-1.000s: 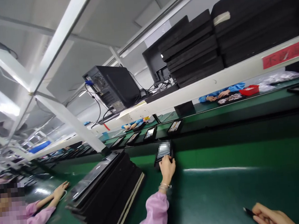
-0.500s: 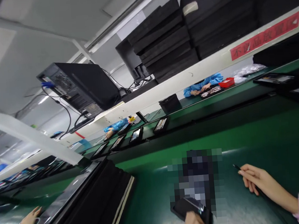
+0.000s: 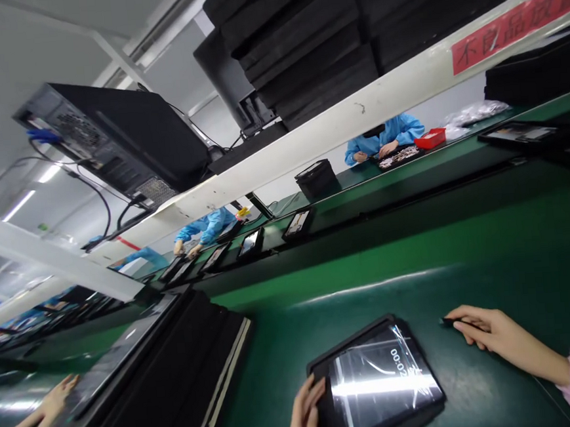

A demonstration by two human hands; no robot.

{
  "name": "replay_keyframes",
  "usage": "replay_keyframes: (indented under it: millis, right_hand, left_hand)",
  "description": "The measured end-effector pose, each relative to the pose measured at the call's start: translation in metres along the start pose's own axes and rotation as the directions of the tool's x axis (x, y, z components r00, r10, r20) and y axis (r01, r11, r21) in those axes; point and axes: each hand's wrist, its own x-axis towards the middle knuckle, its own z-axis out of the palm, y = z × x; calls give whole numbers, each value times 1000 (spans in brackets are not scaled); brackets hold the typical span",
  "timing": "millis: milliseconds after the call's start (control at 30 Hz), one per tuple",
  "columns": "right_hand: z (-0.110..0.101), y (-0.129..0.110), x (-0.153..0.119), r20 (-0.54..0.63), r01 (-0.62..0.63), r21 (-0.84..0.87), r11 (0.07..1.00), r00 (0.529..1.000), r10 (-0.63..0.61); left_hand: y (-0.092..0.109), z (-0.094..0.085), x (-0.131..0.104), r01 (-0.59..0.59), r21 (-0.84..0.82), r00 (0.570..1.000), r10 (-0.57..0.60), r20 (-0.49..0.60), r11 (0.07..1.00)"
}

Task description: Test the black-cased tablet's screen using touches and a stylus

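A black tray (image 3: 321, 368) lies on the green bench before me, slightly turned. In it is a glossy touchscreen device (image 3: 374, 410) showing white sideways digits and a bright light reflection. My left hand (image 3: 305, 412) grips the tray's left edge, fingers over the rim; its thumb is hidden. My right hand (image 3: 496, 335), in a pink sleeve, pinches a black cable plug (image 3: 449, 321) to the right of the tray, apart from it. A thin cable trails below that hand.
To the left stands a stack of black trays (image 3: 179, 373); beyond it is another person's hand (image 3: 56, 402). A line of trays with devices (image 3: 250, 242) runs behind the bench. Overhead, a white shelf (image 3: 338, 130) carries a computer case (image 3: 125, 134) and black foam stacks (image 3: 311, 47). Blue-sleeved people work opposite.
The tray has turned and now shows its device's screen plainly. My left hand has shifted left to the tray's edge. My right hand keeps the plug in nearly the same place.
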Motion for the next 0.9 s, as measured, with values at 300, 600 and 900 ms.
replay_keyframes:
  millis: [300, 600, 900]
  right_hand:
    - [-35, 8, -15, -93, 54, 6, 999, 994, -53]
    - [-19, -9, -20, -153, 130, -179, 975, 975, -158]
    - [-8, -9, -24, -191, 114, -254, 960, 968, -165]
  left_hand:
    - [61, 47, 102, 7, -116, 984, 14, 177, 993]
    - [50, 67, 119, 4, -140, 996, 8, 89, 990]
    - [48, 65, 117, 20, -119, 1000, -18, 22, 993]
